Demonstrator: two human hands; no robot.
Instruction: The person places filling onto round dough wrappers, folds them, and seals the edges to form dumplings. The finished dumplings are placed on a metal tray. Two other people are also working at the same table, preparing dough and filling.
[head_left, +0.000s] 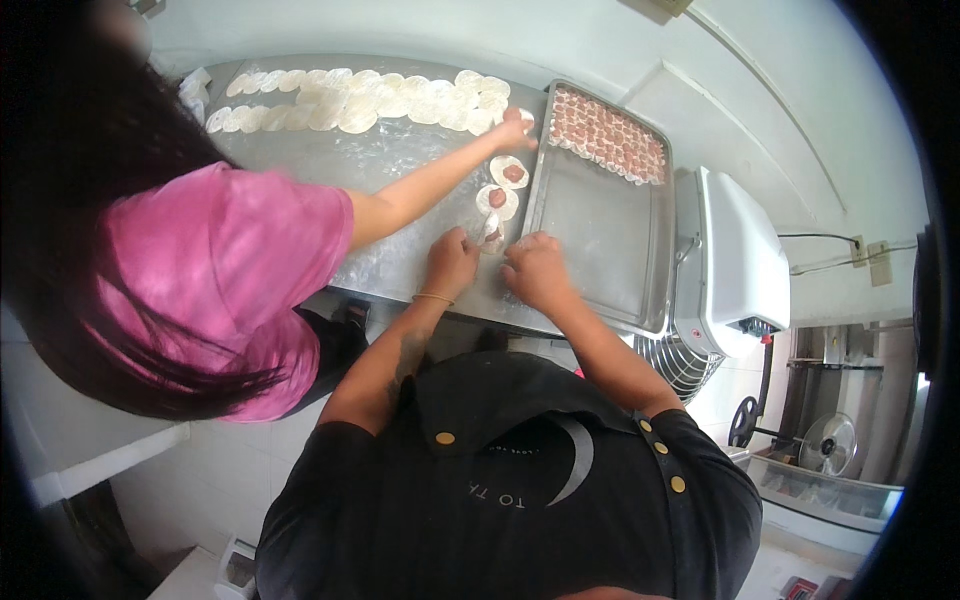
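A round dough wrapper with meat filling lies on the steel table in front of me, its upper edge partly folded over the filling. My left hand has its fingertips at the wrapper's left edge and seems to pinch it. Close to the wrapper's right side is my right hand, fingers curled, beside the tray's left rim; what its fingertips touch is hidden. Farther away lie a flat wrapper with a meat portion and another filled wrapper.
A co-worker's hand reaches over a meat-topped wrapper. Overlapping dough wrappers line the back of the floured steel table. On the right, a metal tray holds rows of filled pieces. A white machine stands beyond it.
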